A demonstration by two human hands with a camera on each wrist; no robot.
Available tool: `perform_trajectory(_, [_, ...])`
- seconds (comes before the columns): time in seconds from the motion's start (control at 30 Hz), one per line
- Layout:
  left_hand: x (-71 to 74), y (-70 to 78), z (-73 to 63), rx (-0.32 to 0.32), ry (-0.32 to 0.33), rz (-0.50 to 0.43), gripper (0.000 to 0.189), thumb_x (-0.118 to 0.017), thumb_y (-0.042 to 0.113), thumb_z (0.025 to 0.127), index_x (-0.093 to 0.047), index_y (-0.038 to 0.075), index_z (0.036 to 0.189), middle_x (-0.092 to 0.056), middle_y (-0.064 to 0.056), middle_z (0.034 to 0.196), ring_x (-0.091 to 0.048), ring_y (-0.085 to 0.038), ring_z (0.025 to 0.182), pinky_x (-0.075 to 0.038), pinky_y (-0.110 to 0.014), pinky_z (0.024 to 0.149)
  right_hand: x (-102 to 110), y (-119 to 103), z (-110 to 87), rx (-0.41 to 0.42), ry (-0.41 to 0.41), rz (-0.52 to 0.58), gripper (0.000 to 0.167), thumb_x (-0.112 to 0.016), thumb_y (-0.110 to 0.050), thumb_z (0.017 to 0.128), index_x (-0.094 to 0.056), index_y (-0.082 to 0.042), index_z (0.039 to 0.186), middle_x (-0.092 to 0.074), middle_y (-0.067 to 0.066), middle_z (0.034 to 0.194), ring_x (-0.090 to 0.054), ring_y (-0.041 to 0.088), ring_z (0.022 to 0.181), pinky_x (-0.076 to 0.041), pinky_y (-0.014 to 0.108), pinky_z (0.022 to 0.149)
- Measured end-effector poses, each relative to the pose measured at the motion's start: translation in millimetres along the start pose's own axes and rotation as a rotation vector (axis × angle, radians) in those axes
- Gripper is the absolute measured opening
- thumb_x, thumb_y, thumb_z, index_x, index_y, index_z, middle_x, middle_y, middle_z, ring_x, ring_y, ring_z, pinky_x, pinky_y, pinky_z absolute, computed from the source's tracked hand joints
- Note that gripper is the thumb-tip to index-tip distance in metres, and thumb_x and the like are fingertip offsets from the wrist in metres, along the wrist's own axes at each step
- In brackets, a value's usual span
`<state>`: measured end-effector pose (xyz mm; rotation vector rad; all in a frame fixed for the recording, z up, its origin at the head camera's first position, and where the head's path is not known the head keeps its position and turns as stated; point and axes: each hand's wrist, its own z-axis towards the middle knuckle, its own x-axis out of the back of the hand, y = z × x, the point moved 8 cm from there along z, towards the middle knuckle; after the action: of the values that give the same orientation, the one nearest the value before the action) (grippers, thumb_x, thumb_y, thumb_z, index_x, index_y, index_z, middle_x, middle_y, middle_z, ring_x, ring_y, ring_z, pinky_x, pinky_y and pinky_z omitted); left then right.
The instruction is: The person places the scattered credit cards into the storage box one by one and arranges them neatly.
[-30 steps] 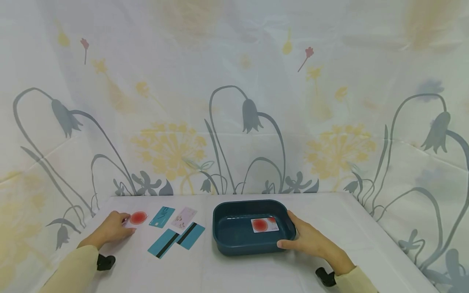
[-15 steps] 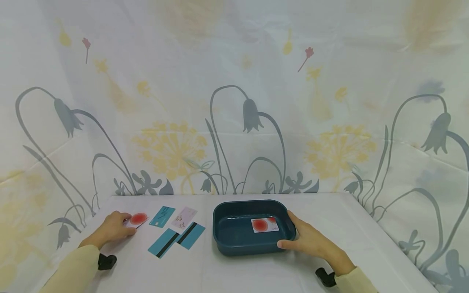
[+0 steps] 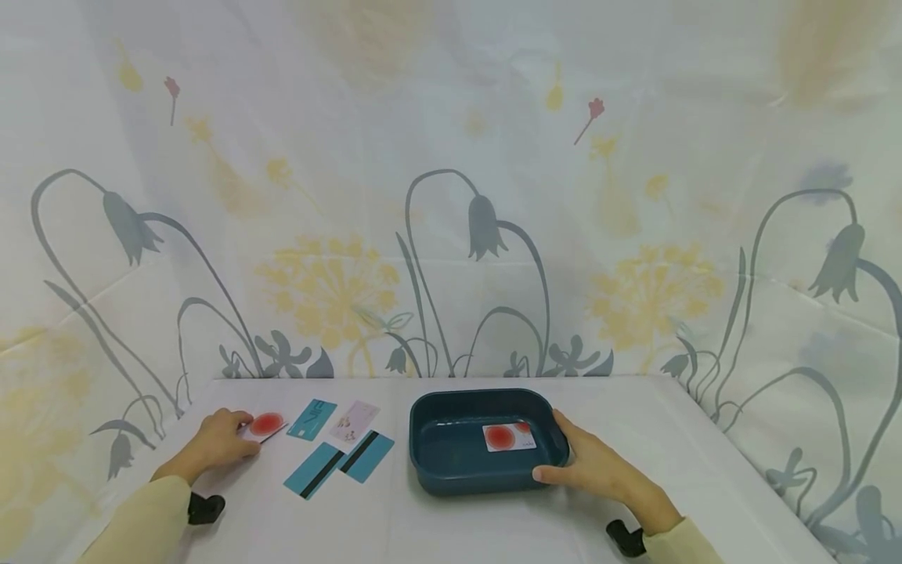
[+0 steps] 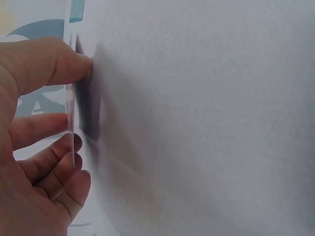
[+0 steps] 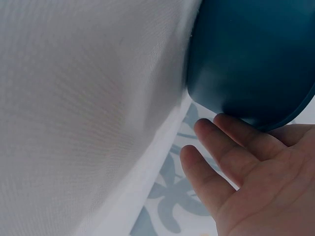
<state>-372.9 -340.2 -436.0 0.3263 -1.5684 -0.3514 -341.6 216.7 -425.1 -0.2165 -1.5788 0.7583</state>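
My left hand (image 3: 214,440), at the left of the table, pinches a white card with a red circle (image 3: 268,425) between thumb and fingers. In the left wrist view that card (image 4: 70,101) shows edge-on, its right side raised from the white cloth. My right hand (image 3: 595,462) holds the right end of a dark teal rectangular box (image 3: 479,483), thumb at the front wall and a finger along the end. Three of its fingers (image 5: 211,182) stretch out straight in the right wrist view. Inside the box lies another red-circle card (image 3: 509,437).
Between my left hand and the box lie a blue VIP card (image 3: 312,419), a pink card (image 3: 355,421) and two blue cards with black stripes, one to the left (image 3: 314,470) and one to the right (image 3: 368,456). A flowered curtain (image 3: 451,196) hangs behind the white-covered table (image 3: 338,533).
The near right edge of the red-circle card in my left hand has tilted up from the table. My right hand and the box stay in place.
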Motion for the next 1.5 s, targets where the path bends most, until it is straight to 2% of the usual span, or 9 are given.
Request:
perform_trajectory(0.17, [3.8,6.1,-1.7,-0.040,0.056,-0.004,0.057,-0.071,0.019,0.078,-0.052,-0.014,0.120,-0.050,-0.026,0.103,-0.045,-0.041,0.097,-0.042,-0.057,0.084,-0.6,2.7,-0.9,-0.009,0.001,-0.001,0.108,-0.071,-0.055,0.077,-0.016,0.002,0.151,-0.029,0.023,0.151,-0.031,0.040,0.136,-0.027,0.059,0.105])
perform_trajectory(0.3, [5.4,17.5,-2.0,-0.080,0.087,-0.023,0.056,-0.072,0.018,0.078,-0.053,-0.013,0.121,-0.051,-0.023,0.104,-0.044,-0.039,0.098,-0.044,-0.055,0.082,0.1,2.3,-0.9,-0.001,0.005,0.001,0.107,-0.071,-0.054,0.077,-0.016,0.002,0.151,-0.029,0.022,0.151,-0.031,0.040,0.136,-0.028,0.059,0.105])
perform_trajectory(0.8, [4.6,87.8,-3.1,-0.293,0.194,-0.002,0.047,-0.072,0.013,0.071,-0.061,-0.007,0.112,-0.052,-0.010,0.090,-0.045,-0.027,0.087,-0.042,-0.040,0.073,-0.4,0.9,0.7,0.014,0.010,-0.010,0.107,-0.070,-0.055,0.078,-0.017,0.003,0.150,-0.030,0.022,0.150,-0.032,0.039,0.136,-0.028,0.058,0.105])
perform_trajectory(1.1, [-3.7,124.2,-1.2,-0.392,0.208,-0.007,0.045,-0.069,0.012,0.072,-0.063,-0.003,0.114,-0.052,-0.007,0.093,-0.045,-0.025,0.090,-0.042,-0.038,0.073,0.3,1.1,0.2,0.017,0.016,-0.017,0.106,-0.070,-0.054,0.078,-0.017,0.003,0.150,-0.030,0.022,0.150,-0.032,0.040,0.135,-0.029,0.059,0.104])
perform_trajectory(1.37, [-15.0,156.1,1.3,-0.466,0.184,-0.010,0.048,-0.076,0.016,0.073,-0.063,-0.001,0.115,-0.053,-0.006,0.097,-0.046,-0.024,0.094,-0.046,-0.039,0.077,0.2,1.2,0.2,0.033,0.018,-0.007,0.107,-0.071,-0.053,0.078,-0.017,0.003,0.150,-0.030,0.023,0.150,-0.032,0.040,0.135,-0.029,0.058,0.105])
perform_trajectory(1.5, [-18.1,168.3,0.5,-0.517,0.200,0.010,0.047,-0.074,0.016,0.071,-0.064,0.000,0.114,-0.052,-0.004,0.093,-0.046,-0.022,0.091,-0.044,-0.037,0.075,-0.6,1.3,0.9,0.045,0.018,-0.005,0.107,-0.071,-0.053,0.077,-0.017,0.003,0.150,-0.030,0.023,0.150,-0.032,0.040,0.135,-0.029,0.058,0.105])
